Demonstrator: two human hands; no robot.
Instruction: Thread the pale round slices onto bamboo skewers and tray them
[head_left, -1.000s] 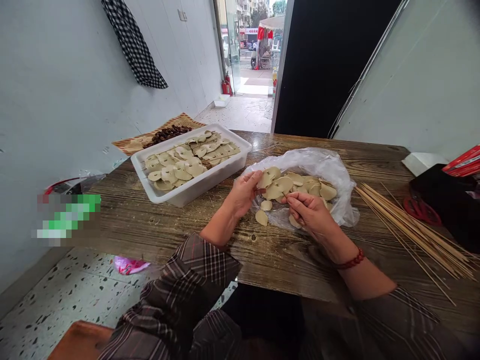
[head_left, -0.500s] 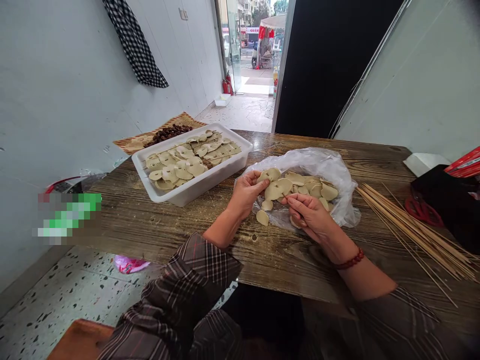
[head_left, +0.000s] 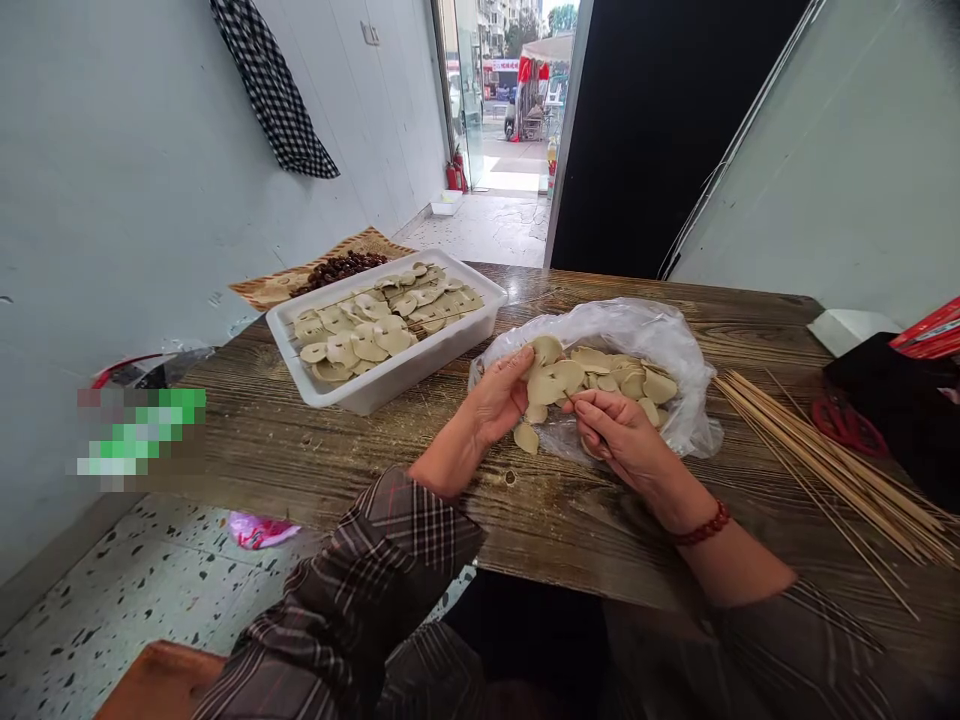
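Observation:
My left hand (head_left: pixel 499 397) holds a pale round slice (head_left: pixel 547 350) at its upper edge, thumb and fingers closed on it. A second pale slice (head_left: pixel 556 382) sits just below, threaded on a thin stick (head_left: pixel 568 397). The near end of that stick is pinched in my right hand (head_left: pixel 619 430), which has a red bead bracelet at the wrist. Both hands are over the near edge of an open clear plastic bag (head_left: pixel 694 385) with many loose slices (head_left: pixel 622 375). One slice (head_left: pixel 526 437) lies on the wood beside the bag.
A white tray (head_left: pixel 367 400) with skewered slices stands left of the bag, with dark red pieces (head_left: pixel 337 270) on patterned paper behind it. Loose wooden sticks (head_left: pixel 832 460), red scissors (head_left: pixel 847 425) and a black bag (head_left: pixel 892 400) are on the right of the table (head_left: pixel 585 530).
My left thumb has moved up from the middle of the slices to the upper slice's edge, and the left fingers have shifted. My right hand has hardly moved and still pinches the stick.

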